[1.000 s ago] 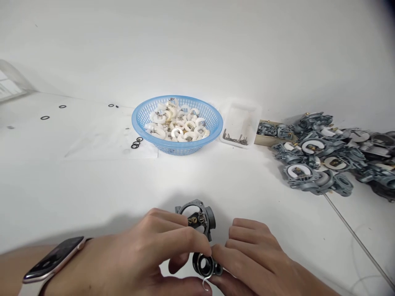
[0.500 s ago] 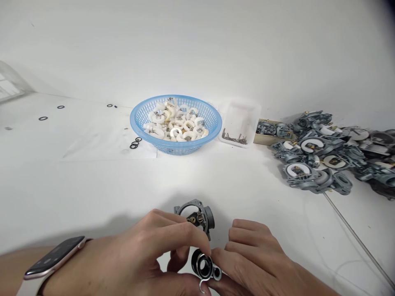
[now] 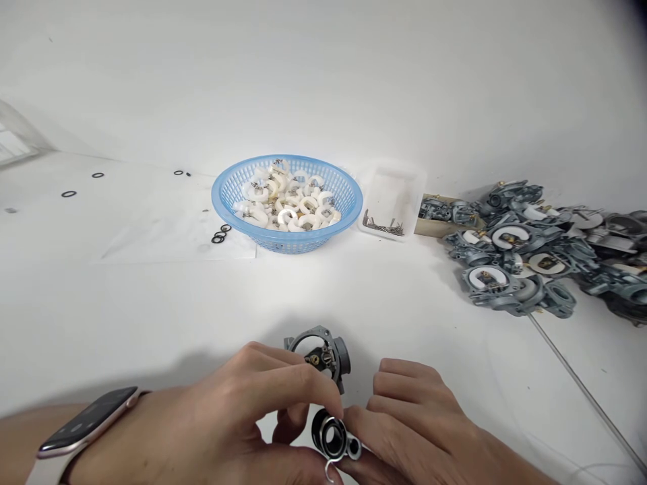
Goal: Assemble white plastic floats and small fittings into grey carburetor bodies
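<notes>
Low in the head view, my left hand [image 3: 263,404] and my right hand [image 3: 417,421] meet around a small round part [image 3: 331,436] with a black collar, a bright metal rim and a small side tube. A thin hooked metal piece [image 3: 329,469] curls from its lower edge beside my left thumb. My left index fingertip presses on the part's top edge. The fingers of my right hand are folded against its right side, hiding much of it. Just beyond my left hand, a grey carburetor body [image 3: 323,357] with a white float lies on the table, partly covered by my fingers.
A blue basket [image 3: 287,237] holds many white floats. Beside it, a clear plastic box [image 3: 397,182] contains thin metal pins. Carburetors [image 3: 510,263] are heaped at right, near a thin rod [image 3: 581,384]. Several black rubber rings [image 3: 219,237] lie left of the basket.
</notes>
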A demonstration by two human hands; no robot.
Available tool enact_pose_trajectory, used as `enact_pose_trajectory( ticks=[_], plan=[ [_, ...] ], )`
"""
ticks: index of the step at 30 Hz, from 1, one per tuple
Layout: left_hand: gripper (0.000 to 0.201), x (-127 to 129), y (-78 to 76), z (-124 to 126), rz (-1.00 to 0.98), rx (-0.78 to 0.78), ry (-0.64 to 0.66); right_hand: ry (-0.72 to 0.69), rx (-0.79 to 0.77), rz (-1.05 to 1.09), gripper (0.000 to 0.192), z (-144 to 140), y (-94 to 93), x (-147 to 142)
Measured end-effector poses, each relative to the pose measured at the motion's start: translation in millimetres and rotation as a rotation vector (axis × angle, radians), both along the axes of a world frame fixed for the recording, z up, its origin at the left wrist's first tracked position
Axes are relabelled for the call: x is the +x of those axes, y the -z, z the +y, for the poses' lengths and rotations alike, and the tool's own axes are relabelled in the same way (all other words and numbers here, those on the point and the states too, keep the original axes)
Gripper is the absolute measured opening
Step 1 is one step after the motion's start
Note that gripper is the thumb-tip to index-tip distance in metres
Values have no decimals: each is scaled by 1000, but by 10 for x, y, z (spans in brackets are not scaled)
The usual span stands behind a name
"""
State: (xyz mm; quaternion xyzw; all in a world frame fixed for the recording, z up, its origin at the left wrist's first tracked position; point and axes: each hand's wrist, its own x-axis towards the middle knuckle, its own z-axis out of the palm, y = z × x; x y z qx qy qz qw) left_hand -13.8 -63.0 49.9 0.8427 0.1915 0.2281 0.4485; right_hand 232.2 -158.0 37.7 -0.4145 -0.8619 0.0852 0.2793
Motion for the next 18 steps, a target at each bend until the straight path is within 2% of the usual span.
enact_pose_trajectory(
  ticks=[4,10,18],
  plan=[
    [32,-10,-3,14,43,-2,8,-5,39,-4,44,22,-23,-23],
    [40,-9,77,-2,-19,-8,-20,27,145,17,45,74,-49,-41],
    [34,-10,-10,25,20,-8,11,-6,53,40,41,50,-44,-36]
  ],
)
